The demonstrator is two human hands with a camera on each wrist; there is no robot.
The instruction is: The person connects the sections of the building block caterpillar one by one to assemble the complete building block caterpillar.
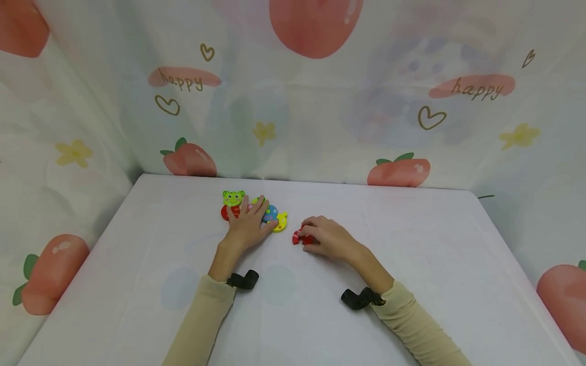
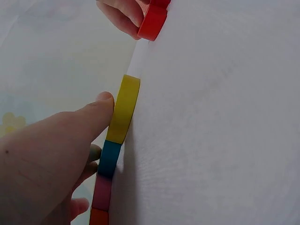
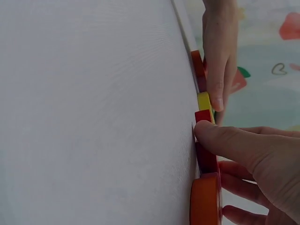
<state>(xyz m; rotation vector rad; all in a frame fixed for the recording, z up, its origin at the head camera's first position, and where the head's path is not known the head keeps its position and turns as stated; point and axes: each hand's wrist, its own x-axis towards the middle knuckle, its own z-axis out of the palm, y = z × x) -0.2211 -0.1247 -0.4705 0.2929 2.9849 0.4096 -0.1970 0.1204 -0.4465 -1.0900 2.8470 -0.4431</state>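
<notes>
Centrally, glossy rounded caterpillar point(image 1: 271, 212), left hand point(image 1: 246, 227) atop; right hand point(image 1: 331, 239) pinching red toy point(image 1: 295, 238)

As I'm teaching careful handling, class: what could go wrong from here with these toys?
The right hand grips the red toy close to the yellow end of the green-faced toy, so a slide leftward might knock the two together. The left hand lies spread over part of the green-faced toy, so moving that hand could drag it askew. From above, the right hand hides much of the red toy, so a slip might go unnoticed.
</notes>
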